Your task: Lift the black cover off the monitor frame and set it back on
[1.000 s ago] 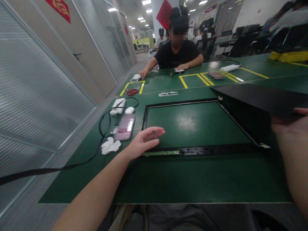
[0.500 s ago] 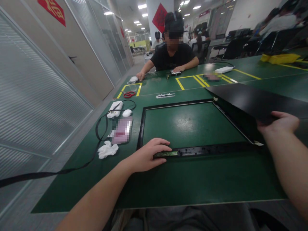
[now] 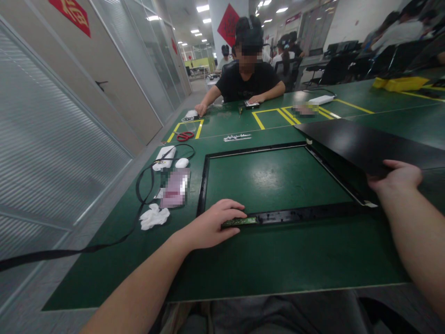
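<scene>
Black frame (image 3: 292,215) is laid on the worktop (image 3: 278,260), its near bar (image 3: 278,216) pinched by the left hand (image 3: 216,225). The slanted panel (image 3: 368,141) is pinched at one edge by the right hand (image 3: 399,179); if this grip is loosened, the frame might be struck.

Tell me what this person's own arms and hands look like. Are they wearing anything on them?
The left hand and right hand are bare, five-fingered human hands without gloves. The left forearm and right forearm show no sleeves, watches, bracelets, markings or attached cables. No rings are visible.
</scene>
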`<state>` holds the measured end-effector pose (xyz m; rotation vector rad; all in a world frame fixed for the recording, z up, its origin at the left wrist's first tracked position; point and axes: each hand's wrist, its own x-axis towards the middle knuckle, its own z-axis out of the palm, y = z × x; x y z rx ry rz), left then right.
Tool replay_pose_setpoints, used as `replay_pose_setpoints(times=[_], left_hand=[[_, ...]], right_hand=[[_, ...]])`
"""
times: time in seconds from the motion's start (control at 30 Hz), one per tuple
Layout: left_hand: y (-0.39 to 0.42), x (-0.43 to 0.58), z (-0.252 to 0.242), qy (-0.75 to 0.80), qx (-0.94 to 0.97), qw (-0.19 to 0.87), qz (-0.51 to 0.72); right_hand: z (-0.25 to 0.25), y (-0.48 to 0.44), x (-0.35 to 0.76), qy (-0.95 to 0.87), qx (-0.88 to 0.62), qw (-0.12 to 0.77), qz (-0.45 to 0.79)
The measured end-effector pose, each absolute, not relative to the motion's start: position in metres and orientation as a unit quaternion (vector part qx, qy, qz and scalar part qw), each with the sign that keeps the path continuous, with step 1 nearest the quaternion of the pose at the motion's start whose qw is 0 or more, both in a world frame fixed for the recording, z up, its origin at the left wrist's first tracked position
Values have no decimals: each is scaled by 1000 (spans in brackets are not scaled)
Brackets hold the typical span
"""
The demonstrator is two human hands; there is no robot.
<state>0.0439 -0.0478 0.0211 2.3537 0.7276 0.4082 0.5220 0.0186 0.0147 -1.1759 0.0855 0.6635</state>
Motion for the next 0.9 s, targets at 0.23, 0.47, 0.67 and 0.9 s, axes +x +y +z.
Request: replay_pose_setpoints(times=[0.23, 0.47, 0.67, 0.9], left_hand=[[-48, 45, 22, 276, 899, 302, 155], [-48, 46, 24, 280, 898, 299, 157], [-48, 45, 22, 286, 893, 307, 164], [-48, 43, 23, 292, 882, 319, 187]], right_hand=[[13, 19, 522, 36, -530, 788, 312], [7, 21, 526, 47, -511, 800, 311], [12, 19, 520, 38, -501, 807, 310], [12, 17, 527, -17, -507, 804, 311]])
